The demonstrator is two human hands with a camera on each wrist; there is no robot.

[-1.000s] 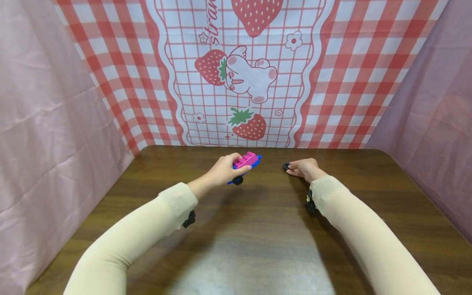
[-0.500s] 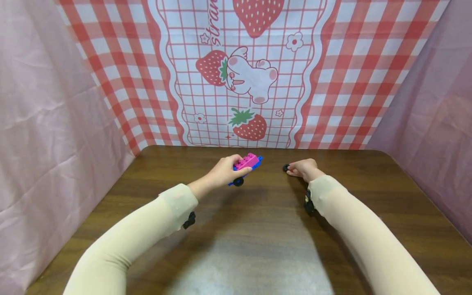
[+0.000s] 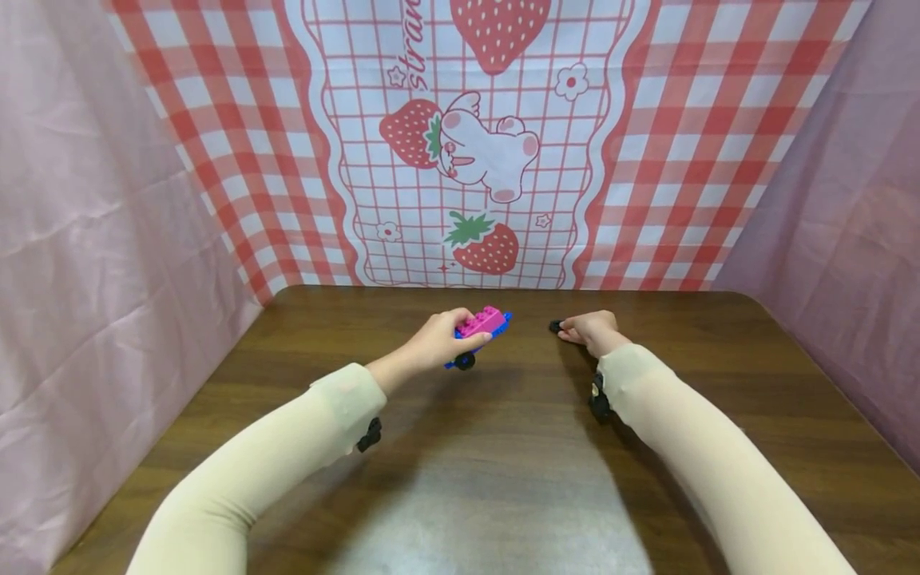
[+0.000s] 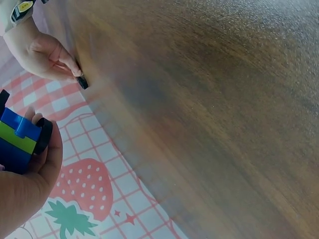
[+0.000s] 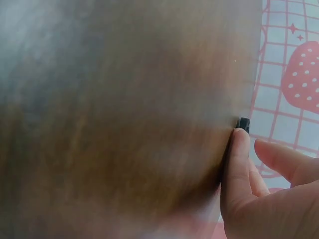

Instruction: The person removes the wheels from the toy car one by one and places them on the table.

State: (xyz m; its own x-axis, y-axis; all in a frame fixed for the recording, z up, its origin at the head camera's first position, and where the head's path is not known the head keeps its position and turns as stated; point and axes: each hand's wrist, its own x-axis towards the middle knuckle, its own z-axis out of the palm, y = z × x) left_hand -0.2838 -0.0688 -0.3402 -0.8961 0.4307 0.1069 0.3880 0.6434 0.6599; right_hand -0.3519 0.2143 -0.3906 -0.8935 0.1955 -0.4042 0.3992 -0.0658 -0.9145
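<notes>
My left hand (image 3: 460, 337) grips a small block car (image 3: 483, 323), a pink brick on a blue base with a black wheel (image 3: 464, 361) below, tilted just above the brown table (image 3: 503, 479). The left wrist view shows the car's blue and green side (image 4: 17, 142) and a wheel (image 4: 44, 134) against my palm. My right hand (image 3: 566, 329) rests at the far middle of the table, fingertips (image 4: 70, 67) pinching a loose small black wheel (image 3: 556, 326) against the wood. That loose wheel (image 5: 243, 123) peeks past my fingertip (image 5: 239, 149) in the right wrist view.
A red-and-white checked strawberry cloth (image 3: 460, 144) hangs behind the table's far edge. Pink fabric walls (image 3: 86, 279) close in both sides. Bare wood lies between my forearms and toward the near edge.
The left hand and car have sunk slightly toward the table. The right hand stays at the loose wheel, hardly moved.
</notes>
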